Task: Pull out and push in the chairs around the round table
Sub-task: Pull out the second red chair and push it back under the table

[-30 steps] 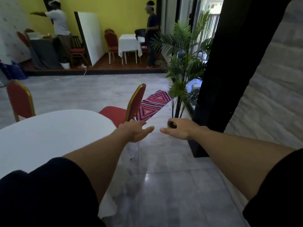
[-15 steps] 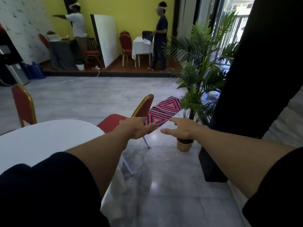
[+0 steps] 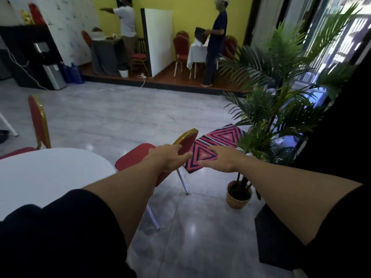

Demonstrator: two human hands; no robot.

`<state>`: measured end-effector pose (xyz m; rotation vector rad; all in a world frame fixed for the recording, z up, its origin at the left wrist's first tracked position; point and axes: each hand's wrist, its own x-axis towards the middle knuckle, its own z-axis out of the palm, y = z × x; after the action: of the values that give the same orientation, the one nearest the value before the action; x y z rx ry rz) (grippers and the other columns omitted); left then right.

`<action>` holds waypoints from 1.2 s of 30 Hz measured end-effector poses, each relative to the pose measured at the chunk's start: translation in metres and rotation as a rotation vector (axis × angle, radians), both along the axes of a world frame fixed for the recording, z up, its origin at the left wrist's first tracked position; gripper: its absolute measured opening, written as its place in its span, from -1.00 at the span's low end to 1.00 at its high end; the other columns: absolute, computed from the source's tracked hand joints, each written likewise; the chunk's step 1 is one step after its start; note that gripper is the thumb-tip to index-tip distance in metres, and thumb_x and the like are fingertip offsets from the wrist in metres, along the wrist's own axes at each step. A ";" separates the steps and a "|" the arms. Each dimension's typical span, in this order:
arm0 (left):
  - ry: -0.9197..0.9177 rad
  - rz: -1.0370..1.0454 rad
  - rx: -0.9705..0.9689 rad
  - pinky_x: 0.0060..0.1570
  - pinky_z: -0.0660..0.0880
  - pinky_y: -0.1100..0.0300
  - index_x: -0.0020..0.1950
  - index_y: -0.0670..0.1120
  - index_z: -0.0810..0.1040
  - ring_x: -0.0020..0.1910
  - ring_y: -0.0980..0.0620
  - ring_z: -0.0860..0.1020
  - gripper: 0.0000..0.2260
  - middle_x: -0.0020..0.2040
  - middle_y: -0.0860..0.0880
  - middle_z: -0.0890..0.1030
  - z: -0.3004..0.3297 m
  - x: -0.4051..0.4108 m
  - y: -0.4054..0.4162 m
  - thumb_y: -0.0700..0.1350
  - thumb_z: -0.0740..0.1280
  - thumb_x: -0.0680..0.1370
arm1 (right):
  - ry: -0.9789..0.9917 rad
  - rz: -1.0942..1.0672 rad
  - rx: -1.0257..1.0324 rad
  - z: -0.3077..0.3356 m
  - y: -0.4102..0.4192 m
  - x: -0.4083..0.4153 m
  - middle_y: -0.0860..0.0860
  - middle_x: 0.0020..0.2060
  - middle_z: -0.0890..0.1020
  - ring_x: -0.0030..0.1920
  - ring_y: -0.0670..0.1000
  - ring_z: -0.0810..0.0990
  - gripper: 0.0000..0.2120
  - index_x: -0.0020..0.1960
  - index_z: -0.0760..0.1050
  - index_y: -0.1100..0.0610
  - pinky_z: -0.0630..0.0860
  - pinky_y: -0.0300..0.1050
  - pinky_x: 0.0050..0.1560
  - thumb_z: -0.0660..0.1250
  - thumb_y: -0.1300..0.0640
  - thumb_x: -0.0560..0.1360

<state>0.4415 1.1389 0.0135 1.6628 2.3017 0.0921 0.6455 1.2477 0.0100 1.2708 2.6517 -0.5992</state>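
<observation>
A round table with a white cloth (image 3: 50, 173) fills the lower left. A red chair with a gold frame (image 3: 188, 140) stands at its right side, seat toward the table. My left hand (image 3: 170, 157) is stretched out in front of the chair's backrest, fingers apart, holding nothing. My right hand (image 3: 220, 159) reaches forward just right of the backrest, fingers spread, not touching it. A second red chair (image 3: 39, 121) stands at the table's far left side.
A potted palm (image 3: 239, 194) stands right of the chair, next to a dark pillar (image 3: 331, 137). A red patterned rug (image 3: 212, 145) lies beyond. Two people stand at tables on a raised platform at the back. The floor is grey tile.
The view has tilted up and swung left, so the chair's legs and the plant pot now show. Both hands have stayed extended toward the chair's backrest.
</observation>
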 end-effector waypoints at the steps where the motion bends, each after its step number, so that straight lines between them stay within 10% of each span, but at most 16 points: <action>1: -0.012 0.007 -0.002 0.37 0.44 -0.27 0.60 0.07 0.38 0.36 -0.25 0.56 0.00 0.46 -0.16 0.58 -0.004 -0.005 0.013 0.60 -0.14 0.35 | 0.002 0.013 -0.008 -0.002 0.013 -0.005 0.04 0.71 0.23 0.66 0.16 0.26 0.04 0.73 0.12 0.01 0.28 0.14 0.58 0.27 -0.57 0.48; 12: -0.049 0.042 -0.091 0.41 0.43 -0.12 0.61 -0.10 0.36 0.48 -0.23 0.46 -0.10 0.54 -0.20 0.48 -0.015 -0.076 0.147 0.50 0.03 0.49 | 0.045 0.021 -0.056 -0.016 0.162 -0.088 -0.01 0.63 0.40 0.59 0.14 0.39 0.23 0.68 0.26 -0.11 0.40 0.19 0.51 0.42 -0.66 0.15; 26: -0.323 0.116 -0.279 0.43 0.43 -0.20 0.69 -0.04 0.19 0.51 -0.25 0.44 -0.01 0.62 -0.18 0.38 -0.092 -0.133 0.233 0.53 0.29 0.45 | -0.116 0.251 -0.149 -0.072 0.267 -0.189 0.05 0.65 0.35 0.59 0.17 0.38 0.15 0.73 0.13 0.02 0.41 0.08 0.46 0.62 -0.34 0.34; 36: -0.483 0.370 -0.295 0.20 0.48 0.00 0.47 -0.02 0.47 0.24 -0.15 0.58 -0.47 0.32 -0.10 0.60 -0.147 -0.123 0.247 0.14 0.45 0.55 | -0.256 0.636 -0.063 -0.133 0.329 -0.225 0.05 0.52 0.49 0.49 0.15 0.46 0.02 0.70 0.20 -0.04 0.33 0.23 0.52 0.63 -0.24 0.39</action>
<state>0.3181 1.3863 -0.1331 0.9354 2.0904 0.1982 0.4205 1.5762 -0.1228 0.3963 2.5744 -0.3805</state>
